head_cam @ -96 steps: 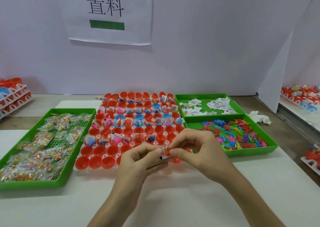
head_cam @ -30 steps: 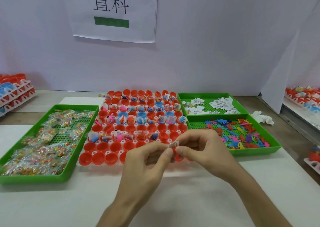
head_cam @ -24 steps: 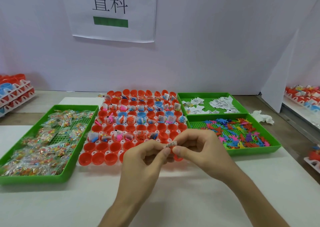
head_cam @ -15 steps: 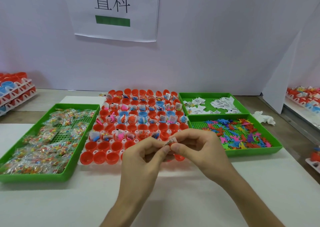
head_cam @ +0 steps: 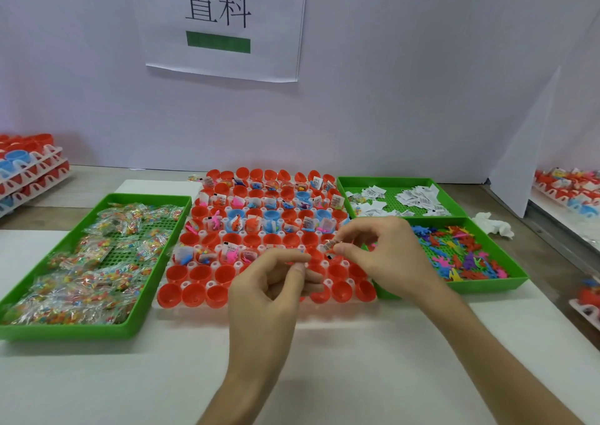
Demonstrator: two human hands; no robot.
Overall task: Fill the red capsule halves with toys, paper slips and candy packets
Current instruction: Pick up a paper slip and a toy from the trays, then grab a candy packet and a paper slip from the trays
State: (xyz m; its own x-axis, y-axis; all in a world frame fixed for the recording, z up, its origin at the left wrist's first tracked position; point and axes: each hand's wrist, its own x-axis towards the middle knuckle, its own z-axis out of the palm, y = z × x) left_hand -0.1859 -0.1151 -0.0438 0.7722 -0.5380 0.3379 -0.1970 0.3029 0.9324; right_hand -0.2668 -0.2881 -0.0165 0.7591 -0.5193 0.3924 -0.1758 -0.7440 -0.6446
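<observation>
A white rack [head_cam: 186,284] holds several rows of red capsule halves [head_cam: 193,275]; many far ones contain toys, slips and candy, while the near rows look empty. My right hand [head_cam: 386,259] hovers over the rack's right side. It pinches a small folded paper slip [head_cam: 328,245], with a bit of orange against it, between thumb and forefinger. My left hand [head_cam: 271,286] hovers just below and to the left, its fingers curled, with nothing visible in it. The hands are apart.
Candy packets [head_cam: 97,262] fill a green tray [head_cam: 130,328] on the left. On the right, paper slips [head_cam: 418,197] lie in a green tray [head_cam: 389,180], and colourful toys [head_cam: 454,255] in another green tray [head_cam: 487,286]. More racks stand at both far sides. A white tissue [head_cam: 493,226] lies on the table.
Both hands pinched the slip together before. Now my left hand has let go and dropped back to the left, while my right hand keeps the slip over the rack.
</observation>
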